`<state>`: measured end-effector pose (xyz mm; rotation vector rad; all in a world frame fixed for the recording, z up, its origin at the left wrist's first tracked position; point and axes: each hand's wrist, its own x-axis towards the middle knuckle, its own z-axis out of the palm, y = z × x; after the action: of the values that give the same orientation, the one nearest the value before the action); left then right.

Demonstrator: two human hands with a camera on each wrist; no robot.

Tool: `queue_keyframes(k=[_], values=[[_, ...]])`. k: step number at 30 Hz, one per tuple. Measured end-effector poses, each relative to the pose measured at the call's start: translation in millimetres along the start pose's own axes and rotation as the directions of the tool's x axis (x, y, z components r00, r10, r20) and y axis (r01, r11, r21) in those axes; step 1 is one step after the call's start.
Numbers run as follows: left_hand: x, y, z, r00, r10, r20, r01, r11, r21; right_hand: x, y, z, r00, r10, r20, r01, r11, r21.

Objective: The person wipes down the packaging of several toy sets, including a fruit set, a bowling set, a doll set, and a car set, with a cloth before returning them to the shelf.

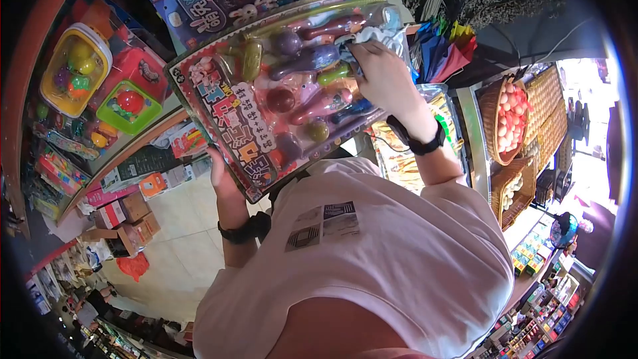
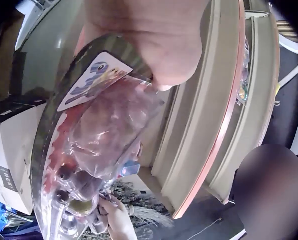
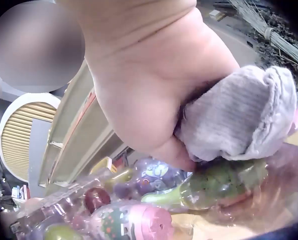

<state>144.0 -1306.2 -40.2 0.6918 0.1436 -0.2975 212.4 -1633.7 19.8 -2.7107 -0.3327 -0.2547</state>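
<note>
A toy bowling set point(image 1: 222, 110) in a clear blister pack on a printed card is tilted in front of the person's chest. Colored pins and small balls show under the plastic. The left hand point(image 1: 229, 193) holds the card by its lower left edge, with part of the hand hidden behind it. At the upper right end of the pack, the right hand point(image 1: 385, 80) grips a bunched light grey cloth point(image 3: 239, 117) against the plastic. That cloth has a ribbed weave, and its far part hangs over a green pin point(image 3: 221, 185) in the right wrist view.
Behind the pack lies a purple boxed toy set point(image 1: 199, 0). Shelves at left carry a yellow tub point(image 1: 53, 73) and a green tub point(image 1: 109, 116) of toys. A rainbow umbrella point(image 1: 452, 46) and a wicker basket point(image 1: 490, 113) of reddish balls are at right. Open cartons point(image 1: 119, 236) sit on the floor.
</note>
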Motion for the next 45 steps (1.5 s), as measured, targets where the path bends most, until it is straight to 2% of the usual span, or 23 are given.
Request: queue_keyframes(k=[2,6,7,10,11,14,15,17,19,20,21,22,24,25,28,29,32,33,36,37,40,44,45], values=[[-1,-1,0,0.997,0.021,0.079,-0.019,1.000,-0.021,8,-2,-3,0.993,0.058,0.100,-0.058,0.998,-0.001],[-3,-2,-7,1.000,0.009,0.025,-0.009,1.000,-0.001,11,-2,-8,0.969,0.160,0.187,-0.173,0.983,0.057],[-2,-3,-9,1.000,0.001,0.015,-0.001,0.999,-0.043,10,2,-9,0.984,0.107,0.145,-0.125,0.984,0.124],[0,3,-7,0.998,-0.004,-0.059,0.007,0.998,0.059,8,16,-10,0.999,0.012,-0.051,0.000,0.976,0.218],[0,2,-9,0.995,-0.019,-0.099,0.022,0.999,0.029,5,19,-22,0.970,0.208,0.127,-0.242,0.872,0.425],[-1,4,17,0.993,-0.049,-0.111,0.046,0.998,-0.036,-15,9,-48,0.933,0.347,0.094,-0.341,0.771,0.539],[0,4,15,0.992,-0.074,-0.100,0.069,0.996,-0.050,-22,-3,-54,0.922,0.375,0.094,-0.375,0.807,0.456],[2,3,7,0.989,-0.124,-0.080,0.119,0.990,-0.073,-38,-10,-36,0.952,0.304,0.031,-0.304,0.935,0.183],[6,2,-3,0.996,-0.092,-0.007,0.091,0.995,-0.041,-47,-14,-10,0.985,0.173,-0.027,-0.174,0.984,-0.029],[8,1,-5,0.997,-0.075,0.032,0.076,0.997,-0.028,-51,-21,-6,0.983,0.182,0.008,-0.181,0.979,-0.093],[10,2,-2,0.994,-0.057,0.094,0.059,0.998,-0.021,-49,-23,3,0.971,0.217,0.103,-0.211,0.975,-0.073],[11,3,3,0.997,-0.065,0.047,0.068,0.996,-0.059,-48,-23,12,0.948,0.248,0.197,-0.242,0.969,-0.054],[15,6,10,0.996,-0.077,-0.047,0.070,0.988,-0.135,-47,-28,13,0.934,0.297,0.197,-0.310,0.950,0.037],[18,8,5,0.998,-0.059,-0.029,0.056,0.994,-0.089,-46,-30,12,0.928,0.315,0.199,-0.336,0.938,0.084],[22,17,-9,0.998,-0.044,0.049,0.042,0.998,0.052,-51,-43,-7,0.939,0.344,0.025,-0.333,0.885,0.326],[20,18,-6,0.999,-0.041,0.008,0.040,0.997,0.059,-54,-47,-11,0.898,0.429,0.101,-0.435,0.825,0.361],[20,16,3,0.996,-0.055,0.076,0.057,0.998,-0.025,-63,-82,-5,0.921,0.386,-0.046,-0.364,0.898,0.248],[22,15,1,0.996,-0.034,0.083,0.032,0.999,0.019,-67,-91,5,0.930,0.364,-0.062,-0.342,0.913,0.224],[4,27,33,0.967,-0.091,0.237,0.127,0.982,-0.141,-80,-124,33,0.904,0.320,-0.284,-0.268,0.941,0.208],[1,28,38,0.957,-0.102,0.270,0.159,0.968,-0.196,-85,-131,39,0.906,0.322,-0.275,-0.266,0.938,0.222],[-8,34,43,0.946,-0.085,0.313,0.148,0.971,-0.185,-97,-155,46,0.896,0.304,-0.325,-0.247,0.947,0.203],[-23,41,40,0.945,-0.076,0.318,0.123,0.984,-0.131,-109,-172,36,0.850,0.421,-0.316,-0.301,0.881,0.364],[-27,42,38,0.949,-0.080,0.305,0.121,0.986,-0.116,-110,-181,28,0.846,0.409,-0.343,-0.278,0.886,0.372]])
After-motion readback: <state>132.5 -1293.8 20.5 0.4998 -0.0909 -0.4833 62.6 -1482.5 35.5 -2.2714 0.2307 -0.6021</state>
